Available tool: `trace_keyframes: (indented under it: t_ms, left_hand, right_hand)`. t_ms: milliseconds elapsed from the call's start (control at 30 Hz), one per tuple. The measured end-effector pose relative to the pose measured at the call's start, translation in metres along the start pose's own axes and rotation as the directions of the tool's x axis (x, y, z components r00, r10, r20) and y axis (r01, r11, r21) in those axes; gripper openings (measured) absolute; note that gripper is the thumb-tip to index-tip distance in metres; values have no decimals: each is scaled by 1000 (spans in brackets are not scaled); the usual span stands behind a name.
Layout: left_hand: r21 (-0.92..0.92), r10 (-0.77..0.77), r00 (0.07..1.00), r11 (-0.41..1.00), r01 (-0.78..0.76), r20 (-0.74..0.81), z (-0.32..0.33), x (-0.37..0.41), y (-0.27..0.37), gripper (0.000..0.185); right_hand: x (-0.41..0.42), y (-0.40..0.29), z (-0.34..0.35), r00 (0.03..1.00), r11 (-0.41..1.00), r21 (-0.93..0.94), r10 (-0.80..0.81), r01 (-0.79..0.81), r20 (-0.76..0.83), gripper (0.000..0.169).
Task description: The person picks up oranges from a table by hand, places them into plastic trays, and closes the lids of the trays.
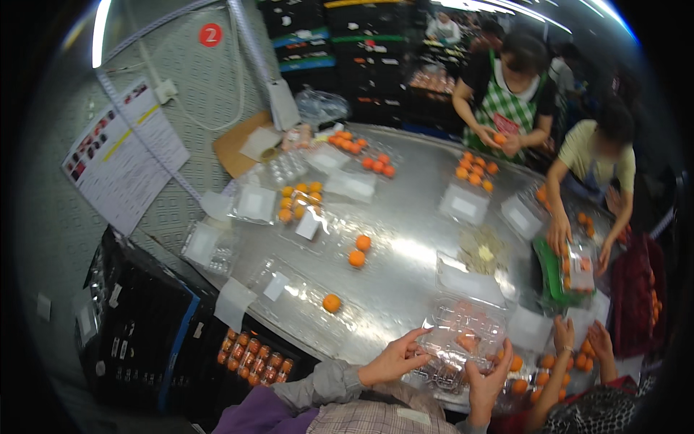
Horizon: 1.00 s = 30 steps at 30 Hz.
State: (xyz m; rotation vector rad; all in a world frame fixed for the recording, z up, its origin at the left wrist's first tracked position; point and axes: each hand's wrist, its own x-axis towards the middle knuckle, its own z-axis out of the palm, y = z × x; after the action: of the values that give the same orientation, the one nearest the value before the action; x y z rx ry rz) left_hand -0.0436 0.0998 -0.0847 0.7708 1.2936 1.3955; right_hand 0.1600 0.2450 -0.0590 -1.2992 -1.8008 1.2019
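Observation:
A clear plastic clamshell (461,339) stands open in front of me over the near table edge, and reddish-orange fruit shows through it. Its left side is held by my left hand (394,355), thumb and fingertips at the rim. My right hand (489,380) grips the right side, with the thumb toward me. Glare blurs the plastic, so I cannot tell how much fruit lies inside. Loose oranges (518,386) lie just right of my right hand. One single orange (331,303) sits on the table to the left.
The metal table (412,217) carries fruit groups, clear packs and white pads (531,328). Black crates (141,325) stand at left, one with packed fruit (255,358). A co-worker's hands (564,333) are close on my right. Two people work across, near a green tray (550,271) and red basket (640,293).

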Motion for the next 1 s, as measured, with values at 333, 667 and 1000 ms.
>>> trace_keyframes:
  t_ms: [333, 667, 1000]
  left_hand:
    - [106, 297, 777, 952, -288, -555, -111, -22, 58, 70]
    - [446, 462, -27, 837, -318, -886, -367, -141, 71, 58]
    - [180, 125, -246, 959, -217, -961, -570, -227, -30, 69]
  right_hand:
    - [24, -27, 14, 987, 971, -185, -136, 151, 90, 91]
    - [23, 19, 9, 969, 949, -221, -197, 226, 149, 91]
    - [1, 2, 5, 990, 924, -357, -114, 137, 85, 80]
